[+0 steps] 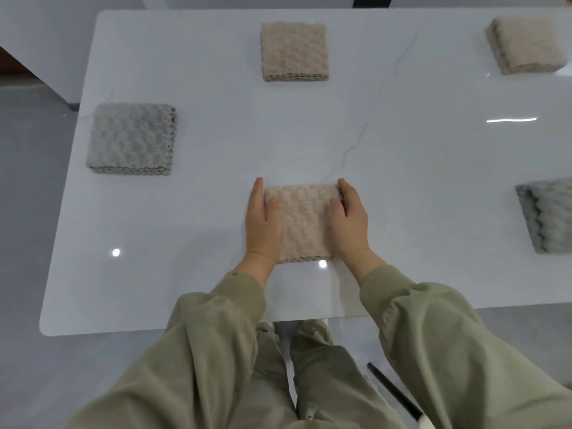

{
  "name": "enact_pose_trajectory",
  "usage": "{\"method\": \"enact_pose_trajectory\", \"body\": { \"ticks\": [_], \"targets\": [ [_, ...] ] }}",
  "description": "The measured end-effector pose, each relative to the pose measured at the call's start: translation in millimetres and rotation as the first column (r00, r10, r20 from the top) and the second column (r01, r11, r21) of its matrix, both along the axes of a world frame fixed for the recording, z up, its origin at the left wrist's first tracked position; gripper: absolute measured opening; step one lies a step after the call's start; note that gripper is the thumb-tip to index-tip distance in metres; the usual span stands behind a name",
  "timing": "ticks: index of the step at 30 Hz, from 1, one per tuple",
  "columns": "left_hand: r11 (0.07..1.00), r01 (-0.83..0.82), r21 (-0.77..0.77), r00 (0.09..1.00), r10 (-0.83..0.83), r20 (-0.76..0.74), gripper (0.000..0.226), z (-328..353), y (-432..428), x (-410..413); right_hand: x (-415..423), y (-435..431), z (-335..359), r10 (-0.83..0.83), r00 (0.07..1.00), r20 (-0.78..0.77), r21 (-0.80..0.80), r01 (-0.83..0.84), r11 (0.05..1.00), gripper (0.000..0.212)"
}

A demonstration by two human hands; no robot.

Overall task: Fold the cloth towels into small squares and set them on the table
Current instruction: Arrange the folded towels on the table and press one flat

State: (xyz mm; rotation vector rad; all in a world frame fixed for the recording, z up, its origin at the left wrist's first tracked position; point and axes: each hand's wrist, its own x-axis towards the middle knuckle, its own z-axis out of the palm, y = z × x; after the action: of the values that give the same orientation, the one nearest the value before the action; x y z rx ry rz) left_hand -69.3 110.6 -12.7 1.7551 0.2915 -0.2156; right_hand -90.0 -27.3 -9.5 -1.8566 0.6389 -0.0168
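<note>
Near the front centre of a glossy white table (pixel 216 125) w/ faint grey veining, a folded beige towel (pixel 305 224) lies flat as a small square between two bare hands, seen from above. The left hand (pixel 263 224) sits against the towel's left edge, fingers fairly straight & pointing away from the viewer, thumb resting on top of the fabric. The right hand (pixel 349 222) mirrors it on the right edge: thumb on top, fingertips at the far right corner. Neither hand is closed round the towel; both press it from the sides, palms facing each other w/ the towel between them. Four more folded squares lie on the table, all well apart: a second beige towel (pixel 294 51) at far centre, a grey towel (pixel 131 139) at mid left near the table's left edge, a third beige towel (pixel 526 44) at far right, & a second grey towel (pixel 548 215) at the right, cut off by the frame edge. Olive-green sleeves (pixel 433 335) reach in from the bottom of the view, & matching trousers (pixel 309 366) show below the table's near edge. Grey floor (pixel 31 243) surrounds the table.
</note>
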Motion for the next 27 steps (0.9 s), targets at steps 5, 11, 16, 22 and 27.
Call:
{"method": "enact_pose_trajectory", "body": {
  "ticks": [5,11,16,22,27],
  "targets": [
    [0.999,-0.038,-0.036,0.999,0.037,-0.032,0.049,-0.9,8.4,-8.7,-11.7,-5.5,-0.3,-0.018,1.0,-0.011,0.047,0.018,0.999,0.047],
    [0.999,0.02,-0.038,1.0,-0.021,-0.019,0.048,-1.0,-3.5,-14.6,-14.3,4.9,-0.9,0.028,1.0,0.003,0.043,-0.028,0.999,0.048],
    [0.997,0.075,0.003,0.997,-0.075,-0.018,0.049,-0.6,-3.0,-15.8,-20.8,2.6,-1.0,0.04,0.999,0.001,0.021,-0.04,0.999,0.049],
    [0.997,0.053,0.048,0.998,-0.054,0.02,0.051,-0.4,5.9,-21.1,-20.7,-4.9,5.5,0.054,0.999,0.005,0.004,-0.054,0.999,0.049],
    [0.976,-0.188,0.111,0.98,0.178,0.093,0.047,-7.8,7.0,-40.6,1.6,-29.6,10.2,0.222,0.975,0.03,-0.055,-0.22,0.974,0.042]
  ]
}}
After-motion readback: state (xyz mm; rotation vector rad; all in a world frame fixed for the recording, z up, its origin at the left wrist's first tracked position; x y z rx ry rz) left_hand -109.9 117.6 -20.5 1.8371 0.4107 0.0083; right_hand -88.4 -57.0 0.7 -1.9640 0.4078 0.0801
